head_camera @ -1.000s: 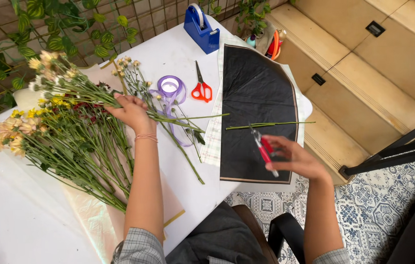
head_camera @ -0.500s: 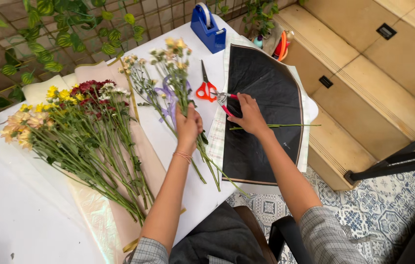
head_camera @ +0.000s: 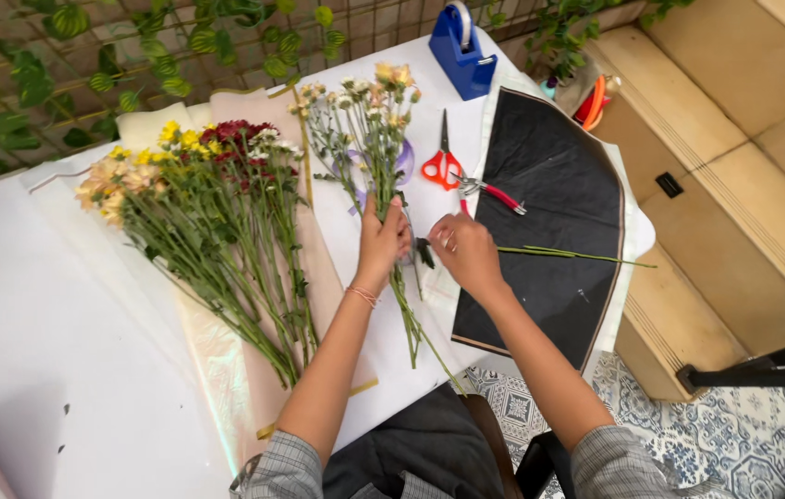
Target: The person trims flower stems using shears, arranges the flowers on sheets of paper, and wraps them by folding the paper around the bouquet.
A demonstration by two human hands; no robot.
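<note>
Left hand [head_camera: 381, 242], at frame centre, is closed around the small bunch of pale-flowered green stems [head_camera: 376, 129]. Right hand [head_camera: 466, 251], fingers curled, pinches its lower stems. Keep the left-hand grip firm while stripping leaves

- Small bunch of flowers [head_camera: 376, 120]: thin green stems topped with pale white and peach blooms, held upright-ish off the white table, heads pointing toward 12 o'clock, cut ends trailing toward 5 o'clock.
- Left hand [head_camera: 381, 242]: wrapped around the stems at mid-length.
- Right hand [head_camera: 466, 251]: just at 3 o'clock of the bunch, fingers pinching at a stem.
</note>
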